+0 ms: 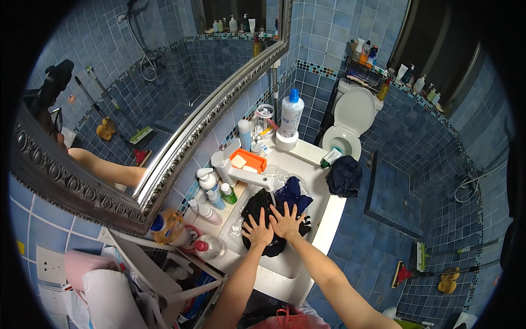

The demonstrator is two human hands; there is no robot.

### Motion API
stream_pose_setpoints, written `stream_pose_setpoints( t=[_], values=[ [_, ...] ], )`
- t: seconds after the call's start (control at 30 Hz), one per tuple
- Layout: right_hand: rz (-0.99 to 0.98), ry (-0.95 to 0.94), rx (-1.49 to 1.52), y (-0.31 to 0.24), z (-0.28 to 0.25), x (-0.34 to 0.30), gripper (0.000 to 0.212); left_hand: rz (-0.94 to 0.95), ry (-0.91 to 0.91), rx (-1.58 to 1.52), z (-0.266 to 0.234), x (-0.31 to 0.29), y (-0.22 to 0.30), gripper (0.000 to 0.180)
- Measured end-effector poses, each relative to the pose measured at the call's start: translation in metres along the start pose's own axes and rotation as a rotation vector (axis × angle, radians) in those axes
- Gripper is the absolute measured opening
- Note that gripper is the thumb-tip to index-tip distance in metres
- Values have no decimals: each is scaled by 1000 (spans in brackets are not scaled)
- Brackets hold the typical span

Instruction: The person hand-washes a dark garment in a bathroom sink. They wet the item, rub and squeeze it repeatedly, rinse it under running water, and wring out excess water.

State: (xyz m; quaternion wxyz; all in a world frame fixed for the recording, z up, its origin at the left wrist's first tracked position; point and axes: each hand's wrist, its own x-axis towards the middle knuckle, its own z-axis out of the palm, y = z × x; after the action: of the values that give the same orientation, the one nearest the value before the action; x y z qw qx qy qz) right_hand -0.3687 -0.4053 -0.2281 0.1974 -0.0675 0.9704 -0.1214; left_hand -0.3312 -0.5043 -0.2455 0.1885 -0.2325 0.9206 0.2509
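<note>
A black garment (255, 206) with white stripes at its right edge lies bunched in the white sink (323, 222). My left hand (258, 231) presses flat on it, fingers spread. Beside it my right hand (287, 221) also rests on the black cloth with its fingers apart, the two thumbs close together. Just beyond them is a dark blue cloth (294, 192), also in the basin. The white faucet (241, 171) reaches over the cloth from the left, and a thin stream of water seems to fall from it. Whatever lies under the garment is hidden.
An orange soap tray (249, 160) with pale bars sits behind the faucet. Several bottles line the sink's left side, and a blue-capped bottle (291, 116) stands at the far corner. Dark cloth (344, 176) hangs over the right rim. A toilet (353, 112) stands beyond; a framed mirror (219, 101) is left.
</note>
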Motion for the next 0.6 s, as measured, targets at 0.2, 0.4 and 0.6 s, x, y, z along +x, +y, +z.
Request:
stream_pose_setpoints(
  t=[0.2,0.4,0.6],
  values=[
    [-25,-48,-44,8,15,28,46,-66,-26,-40,6,19,4,64],
    [-76,5,-75,17,31,49,43,-20,-160,-29,-20,11,12,67],
    [-62,43,-47,14,29,27,47,531,735,-428,-142,-35,62,27]
  ],
)
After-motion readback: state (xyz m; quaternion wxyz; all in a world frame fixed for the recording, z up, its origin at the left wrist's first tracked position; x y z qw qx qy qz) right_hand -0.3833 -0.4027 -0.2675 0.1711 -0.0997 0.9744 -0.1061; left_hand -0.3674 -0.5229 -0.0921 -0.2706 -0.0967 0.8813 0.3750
